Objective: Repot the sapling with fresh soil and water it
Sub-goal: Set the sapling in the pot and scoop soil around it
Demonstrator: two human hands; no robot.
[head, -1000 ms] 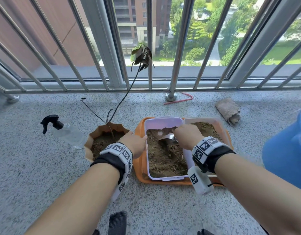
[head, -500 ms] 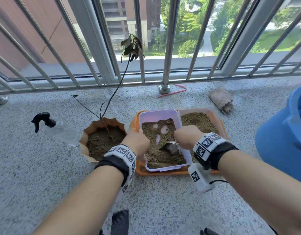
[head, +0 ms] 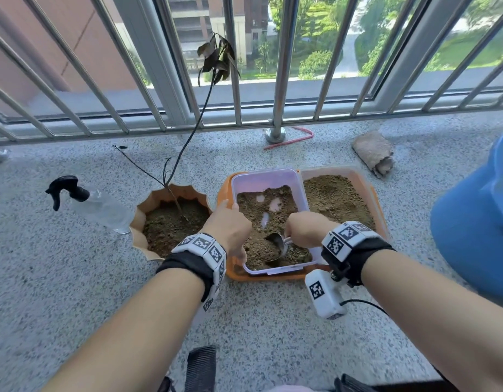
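My left hand (head: 230, 227) grips the near left rim of the clear tub (head: 268, 179), half full of loose soil; my right hand (head: 306, 229) is clamped on a metal scoop (head: 277, 241) dug into it. Beside it an orange tray (head: 366, 188) holds more soil. The sapling (head: 199, 114), thin-stemmed with drooping dark leaves, stands in the scalloped pot (head: 159, 196) left of the tub.

The scalloped terracotta pot (head: 171, 219) holding the thin wilted sapling (head: 196, 120) stands at 9 o'clock of the clear lilac plastic soil box (head: 268, 222), which sits in the orange plastic tray (head: 377, 205). The clear spray bottle with black trigger (head: 94, 205) lies at the pot's 9 o'clock. The rolled beige cloth (head: 374, 152) lies at the tray's 1 o'clock.
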